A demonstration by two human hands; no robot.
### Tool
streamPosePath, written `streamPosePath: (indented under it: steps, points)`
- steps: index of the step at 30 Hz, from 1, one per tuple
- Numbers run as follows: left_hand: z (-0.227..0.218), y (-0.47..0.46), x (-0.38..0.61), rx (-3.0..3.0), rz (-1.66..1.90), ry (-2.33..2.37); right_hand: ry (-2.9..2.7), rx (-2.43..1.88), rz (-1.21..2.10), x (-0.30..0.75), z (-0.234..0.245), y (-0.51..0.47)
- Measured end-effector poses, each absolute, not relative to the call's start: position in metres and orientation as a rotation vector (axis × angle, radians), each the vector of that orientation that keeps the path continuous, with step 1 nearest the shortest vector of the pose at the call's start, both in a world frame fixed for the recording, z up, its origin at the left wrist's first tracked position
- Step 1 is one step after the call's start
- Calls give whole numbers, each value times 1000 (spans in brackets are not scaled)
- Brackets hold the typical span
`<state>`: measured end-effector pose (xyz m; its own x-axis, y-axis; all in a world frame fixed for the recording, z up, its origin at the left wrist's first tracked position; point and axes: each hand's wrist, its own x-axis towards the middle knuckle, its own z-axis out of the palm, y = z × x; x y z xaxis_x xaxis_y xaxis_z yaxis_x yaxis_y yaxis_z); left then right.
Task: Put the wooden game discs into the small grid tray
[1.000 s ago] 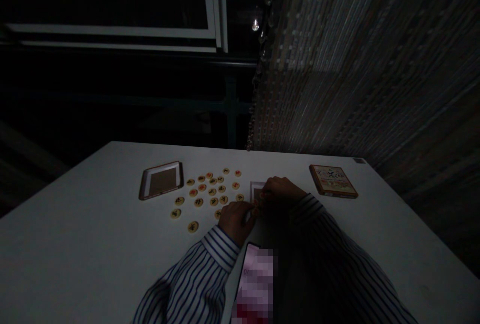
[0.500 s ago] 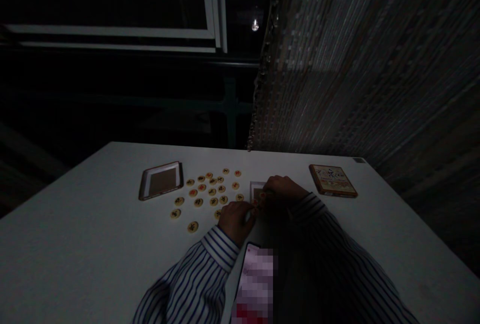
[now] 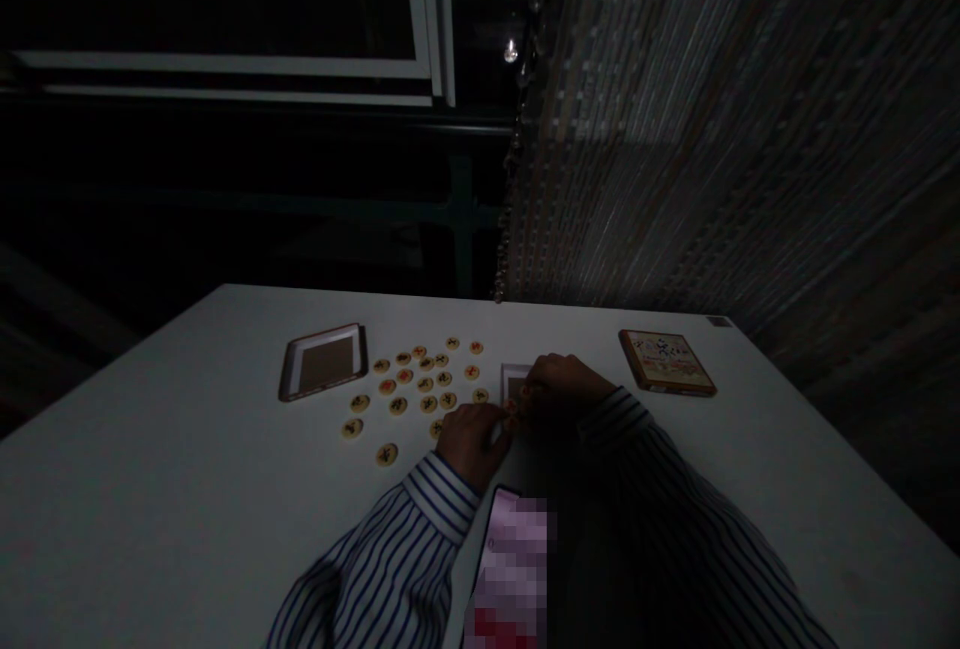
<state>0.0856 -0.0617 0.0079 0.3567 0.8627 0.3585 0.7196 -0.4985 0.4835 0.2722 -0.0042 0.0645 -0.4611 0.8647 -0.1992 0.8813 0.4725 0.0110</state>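
My left hand is closed, its thumb and fingertips at a Chinese chess piece with a red character. Close beside it on the right, my right hand curls its fingers over another piece; darkness hides much of that grip. Both hands are at a small shallow tray with a pale rim and brown bottom, partly covered by them. To the left lie several loose round pieces, marked in black or red. One piece is right beside my left knuckles.
An open box part with a brown inside stands at the left on the white table. A printed box lies at the right. Between my forearms is a lit phone. A string curtain hangs behind the table.
The piece between my hands has shifted very slightly, and my right fingers have moved a little. The loose pieces and boxes lie as before.
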Motion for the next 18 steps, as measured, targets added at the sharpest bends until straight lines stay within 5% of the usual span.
streamPosePath:
  steps: [18]
  points:
    - [7, -61, 86, 2379, 847, 1404, 2522, 1525, -161, 272, 64, -4]
